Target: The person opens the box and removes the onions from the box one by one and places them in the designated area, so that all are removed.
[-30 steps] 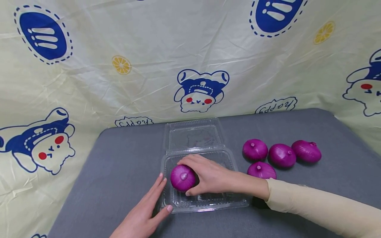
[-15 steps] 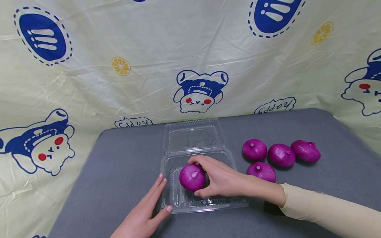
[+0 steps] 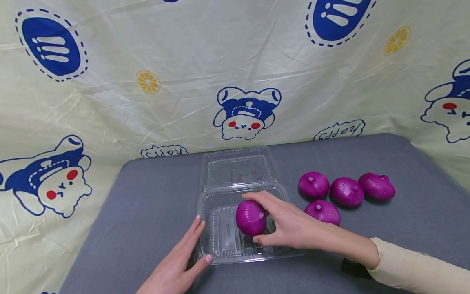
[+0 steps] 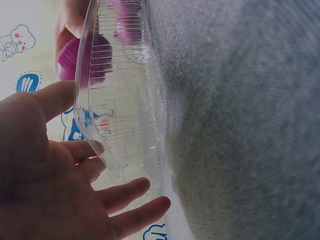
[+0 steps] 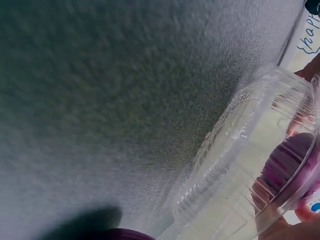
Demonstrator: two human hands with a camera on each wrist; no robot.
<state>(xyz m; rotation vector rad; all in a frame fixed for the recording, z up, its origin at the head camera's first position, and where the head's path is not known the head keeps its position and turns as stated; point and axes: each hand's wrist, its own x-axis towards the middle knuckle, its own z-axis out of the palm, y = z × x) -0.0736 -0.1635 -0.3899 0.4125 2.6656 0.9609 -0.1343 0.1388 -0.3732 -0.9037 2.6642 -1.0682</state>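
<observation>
My right hand [image 3: 290, 224] grips a purple onion [image 3: 250, 218] between the thumb and fingers, over the tray of a clear plastic clamshell box [image 3: 220, 232]. Seen through the box wall in the right wrist view, the onion [image 5: 287, 165] is partly hidden and blurred. My left hand [image 3: 172, 259] lies along the box's left side with its fingers spread. In the left wrist view, the left thumb and fingertips [image 4: 102, 147] are at the rim of the ribbed wall [image 4: 120, 90]. That hand holds nothing.
Several more purple onions [image 3: 346, 192] sit together on the grey table [image 3: 158, 196], right of the box. The box's lid [image 3: 240, 165] is folded back flat behind the tray. A patterned cloth [image 3: 183, 106] hangs behind the table.
My right hand has carried the onion rightward across the tray, from near its left side to the middle, and the onion has tilted. The left hand has stayed in place.
</observation>
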